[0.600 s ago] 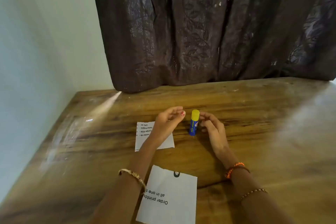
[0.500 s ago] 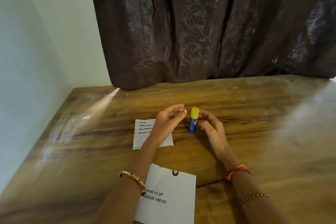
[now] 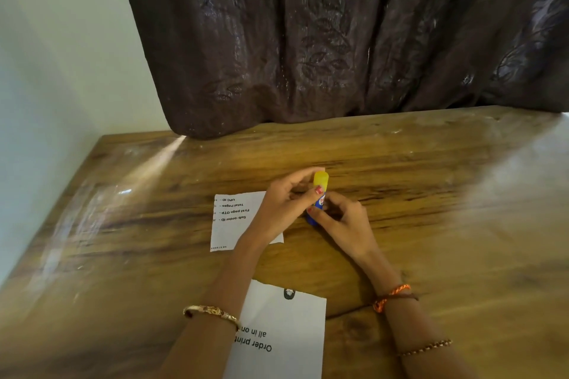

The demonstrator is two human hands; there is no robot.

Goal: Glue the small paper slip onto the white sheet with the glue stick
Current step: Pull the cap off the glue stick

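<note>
Both hands have closed on the glue stick [image 3: 320, 191], left hand [image 3: 284, 203] at its yellow cap, right hand [image 3: 341, 220] gripping the barrel

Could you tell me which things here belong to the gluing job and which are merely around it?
Job: glue stick, capped, held by left hand and right hand; small paper slip; white sheet.
Around: table; curtain; bracelets.

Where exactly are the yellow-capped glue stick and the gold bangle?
Yellow-capped blue glue stick [image 3: 320, 179]: head view, on its yellow cap.
Gold bangle [image 3: 212, 311]: head view, on the band's top, on the left wrist.
</note>
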